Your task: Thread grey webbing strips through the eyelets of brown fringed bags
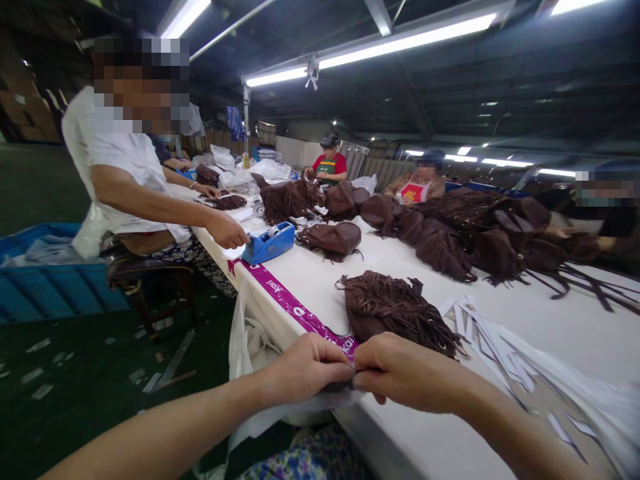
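Observation:
At the table's near edge, my left hand (311,368) and my right hand (400,373) meet with fingers pinched together. Between and below them hangs a thin piece of clear plastic film (330,400), gripped by both. A small dark bit shows at the fingertips, too hidden to name. Just beyond my right hand lies a brown fringed bag (395,310). A purple printed tape strip (295,308) runs along the table edge up to my hands.
A blue tape dispenser (270,244) stands farther along, by a co-worker's hand (227,230). Brown bags (445,233) pile across the white table (390,260). White paper strips (493,340) lie at right. A blue crate (60,290) sits on the floor at left; other people work beyond.

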Motion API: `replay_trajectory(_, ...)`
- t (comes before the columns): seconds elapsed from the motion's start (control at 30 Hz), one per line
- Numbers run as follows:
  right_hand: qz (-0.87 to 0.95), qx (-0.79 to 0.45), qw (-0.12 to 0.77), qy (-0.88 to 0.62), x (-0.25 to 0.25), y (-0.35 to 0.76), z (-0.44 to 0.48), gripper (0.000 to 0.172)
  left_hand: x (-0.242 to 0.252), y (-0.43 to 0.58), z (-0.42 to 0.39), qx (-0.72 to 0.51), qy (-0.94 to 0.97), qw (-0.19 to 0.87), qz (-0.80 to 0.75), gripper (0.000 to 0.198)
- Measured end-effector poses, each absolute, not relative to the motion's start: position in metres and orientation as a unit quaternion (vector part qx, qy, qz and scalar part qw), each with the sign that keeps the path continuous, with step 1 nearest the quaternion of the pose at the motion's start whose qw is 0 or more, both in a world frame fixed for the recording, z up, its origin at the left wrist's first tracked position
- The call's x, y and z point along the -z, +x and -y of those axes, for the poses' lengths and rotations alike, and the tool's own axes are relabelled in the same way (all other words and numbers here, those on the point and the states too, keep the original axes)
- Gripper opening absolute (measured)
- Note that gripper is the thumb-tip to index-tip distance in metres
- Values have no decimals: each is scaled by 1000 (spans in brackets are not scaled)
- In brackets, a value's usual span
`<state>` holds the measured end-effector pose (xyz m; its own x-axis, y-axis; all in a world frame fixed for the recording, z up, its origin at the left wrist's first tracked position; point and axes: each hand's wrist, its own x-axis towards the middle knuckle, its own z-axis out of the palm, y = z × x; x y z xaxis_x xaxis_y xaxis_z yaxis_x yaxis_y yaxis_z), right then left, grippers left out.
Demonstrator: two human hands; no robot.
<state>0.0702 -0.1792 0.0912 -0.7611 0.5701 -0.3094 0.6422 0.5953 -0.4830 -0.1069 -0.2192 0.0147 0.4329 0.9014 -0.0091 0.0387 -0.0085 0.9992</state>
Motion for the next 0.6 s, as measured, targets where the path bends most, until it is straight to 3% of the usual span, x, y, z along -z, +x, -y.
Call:
replay_trajectory(0.13, -856, 350, 73, 373, -90, 107, 165, 11, -16, -114, 211, -349, 598, 597, -404, 27)
replay_trajectory(0.37, -808, 404, -25, 429, -95, 145, 142, 24, -50, -84, 181, -339, 672, 530, -390, 20)
replay_trajectory(0.6, -796, 425, -30, 430, -96, 151, 146, 40, -49, -68, 162, -329, 677, 537, -381, 19)
